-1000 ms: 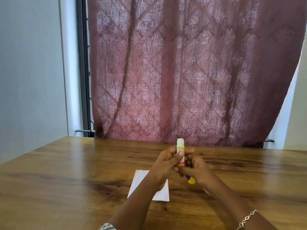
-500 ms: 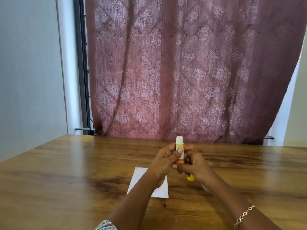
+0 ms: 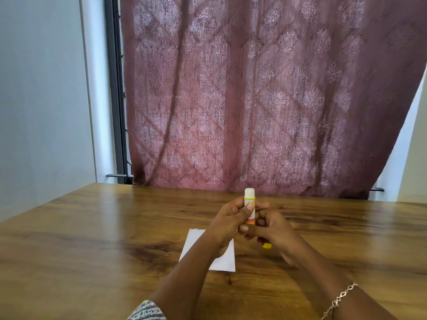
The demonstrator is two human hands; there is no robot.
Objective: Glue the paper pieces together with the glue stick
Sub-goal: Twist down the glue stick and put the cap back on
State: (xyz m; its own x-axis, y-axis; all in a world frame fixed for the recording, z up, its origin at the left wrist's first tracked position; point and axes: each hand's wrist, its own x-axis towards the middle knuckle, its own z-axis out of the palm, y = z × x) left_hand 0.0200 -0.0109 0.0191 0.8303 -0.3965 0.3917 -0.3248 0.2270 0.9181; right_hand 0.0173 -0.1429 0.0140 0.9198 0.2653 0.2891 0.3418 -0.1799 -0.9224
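The glue stick (image 3: 249, 197) stands upright above the table, uncapped, with its white tip showing at the top. My left hand (image 3: 227, 221) grips its labelled body, thumb pressed on the front. The fingers of my right hand (image 3: 276, 229) curl round the stick's bottom end. A yellow piece that looks like the cap (image 3: 267, 245) pokes out below that palm. White paper (image 3: 223, 262) lies flat on the wooden table (image 3: 92, 227), partly hidden under my left wrist; I cannot tell how many pieces it is.
A patterned maroon curtain (image 3: 265, 100) hangs behind the table's far edge. A grey wall (image 3: 41, 100) stands to the left. A bracelet (image 3: 339, 300) is on my right wrist.
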